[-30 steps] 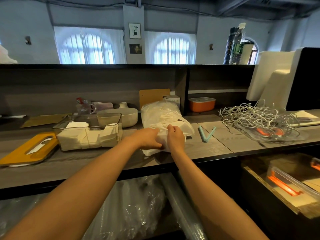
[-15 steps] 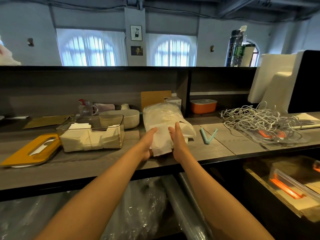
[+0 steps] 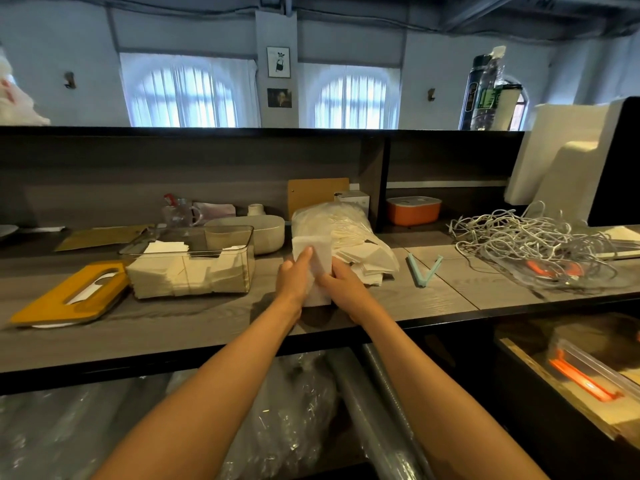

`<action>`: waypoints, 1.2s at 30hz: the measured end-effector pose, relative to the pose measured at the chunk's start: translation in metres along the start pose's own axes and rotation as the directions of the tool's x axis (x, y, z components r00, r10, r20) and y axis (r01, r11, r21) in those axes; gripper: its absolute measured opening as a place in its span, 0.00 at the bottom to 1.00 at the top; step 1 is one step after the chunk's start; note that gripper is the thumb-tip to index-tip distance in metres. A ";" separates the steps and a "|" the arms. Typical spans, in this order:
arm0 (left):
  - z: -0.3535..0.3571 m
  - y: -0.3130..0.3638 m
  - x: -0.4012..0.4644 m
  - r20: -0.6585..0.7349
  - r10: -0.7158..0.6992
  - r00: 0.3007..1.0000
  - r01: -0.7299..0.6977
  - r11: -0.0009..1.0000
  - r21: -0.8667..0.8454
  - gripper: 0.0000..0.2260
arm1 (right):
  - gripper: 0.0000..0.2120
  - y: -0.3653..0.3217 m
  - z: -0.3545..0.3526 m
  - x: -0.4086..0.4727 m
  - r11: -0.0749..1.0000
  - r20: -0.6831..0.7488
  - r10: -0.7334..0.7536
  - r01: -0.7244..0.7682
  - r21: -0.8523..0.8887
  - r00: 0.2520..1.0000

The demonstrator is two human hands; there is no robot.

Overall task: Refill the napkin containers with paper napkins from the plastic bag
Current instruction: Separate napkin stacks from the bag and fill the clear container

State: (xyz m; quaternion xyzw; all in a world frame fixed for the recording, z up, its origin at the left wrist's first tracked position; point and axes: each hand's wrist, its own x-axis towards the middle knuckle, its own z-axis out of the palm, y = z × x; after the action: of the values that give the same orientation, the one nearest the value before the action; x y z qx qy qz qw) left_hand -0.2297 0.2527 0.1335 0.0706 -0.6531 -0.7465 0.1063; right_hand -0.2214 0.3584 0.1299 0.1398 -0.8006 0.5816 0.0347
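On the grey wood-grain surface (image 3: 194,327), just in front of the plastic bag (image 3: 332,220), both hands hold a stack of white paper napkins (image 3: 317,258). The left hand (image 3: 294,277) presses flat, fingers straight, against the stack's left face. The right hand (image 3: 343,282) curls around its right side. The stack is upright, square-edged and slightly creased. The bag is translucent, crinkled, with loose napkins spilling from its open near end. The clear napkin container (image 3: 194,263), partly filled, stands to the left.
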 end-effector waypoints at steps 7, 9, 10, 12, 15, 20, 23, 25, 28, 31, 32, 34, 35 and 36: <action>-0.039 0.003 0.002 0.098 0.021 0.995 0.000 0.978 -0.207 0.09 | 0.20 -0.004 -0.009 -0.001 0.999 -0.143 -0.003 0.009 0.039 0.990; -0.043 0.004 0.000 0.123 0.007 0.992 0.016 0.983 -0.183 0.08 | 0.21 -0.002 -0.013 -0.001 0.988 -0.237 0.027 0.011 0.157 0.971; -0.042 0.004 -0.001 0.145 0.008 0.989 0.015 0.988 -0.153 0.08 | 0.21 -0.001 -0.014 -0.001 0.977 -0.269 0.044 0.015 0.213 0.962; -0.038 0.005 -0.006 0.187 0.029 0.982 -0.021 0.999 -0.045 0.10 | 0.22 0.000 -0.015 -0.003 0.970 -0.325 0.064 0.018 0.243 0.943; -0.028 0.005 -0.008 0.176 0.097 0.980 -0.125 0.979 0.159 0.11 | 0.21 -0.002 -0.011 -0.002 0.985 -0.298 0.068 -0.016 0.172 0.952; -0.012 0.001 -0.005 -0.028 0.142 0.989 -0.132 0.965 0.226 0.15 | 0.20 -0.003 -0.004 0.007 0.994 -0.315 0.083 -0.055 0.095 0.945; -0.001 -0.001 -0.005 -0.133 0.198 0.971 -0.156 0.949 0.274 0.14 | 0.20 -0.002 -0.001 0.011 0.996 -0.349 0.091 -0.080 0.048 0.933; 0.003 -0.001 -0.004 -0.172 0.229 0.958 -0.173 0.942 0.288 0.11 | 0.18 -0.001 -0.002 0.013 0.997 -0.373 0.078 -0.068 0.040 0.924; 0.002 -0.002 -0.002 -0.206 0.251 0.946 -0.178 0.932 0.315 0.10 | 0.15 0.002 -0.005 0.015 0.995 -0.420 0.085 -0.056 0.079 0.904; 0.002 -0.001 -0.002 -0.178 0.245 0.953 -0.179 0.930 0.320 0.10 | 0.14 0.002 -0.007 0.017 0.990 -0.421 0.094 -0.038 0.138 0.902; 0.003 -0.001 -0.003 -0.159 0.246 0.956 -0.179 0.921 0.347 0.11 | 0.15 0.001 -0.006 0.017 0.991 -0.402 0.083 -0.034 0.128 0.912; 0.005 0.000 -0.002 -0.159 0.254 0.954 -0.179 0.907 0.381 0.12 | 0.15 0.001 -0.006 0.017 0.993 -0.387 0.075 -0.035 0.109 0.919; 0.005 0.000 -0.002 -0.180 0.259 0.949 -0.176 0.908 0.380 0.11 | 0.15 0.001 -0.008 0.018 0.991 -0.401 0.086 -0.039 0.126 0.912; 0.005 0.000 -0.002 -0.203 0.265 0.943 -0.176 0.911 0.373 0.10 | 0.15 0.002 -0.010 0.018 0.986 -0.422 0.109 -0.044 0.160 0.900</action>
State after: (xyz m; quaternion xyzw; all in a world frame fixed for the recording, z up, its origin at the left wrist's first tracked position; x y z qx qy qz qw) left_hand -0.2288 0.2578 0.1343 0.1067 -0.7603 -0.5868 0.2574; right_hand -0.2401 0.3653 0.1356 -0.0212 -0.7334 0.6560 0.1768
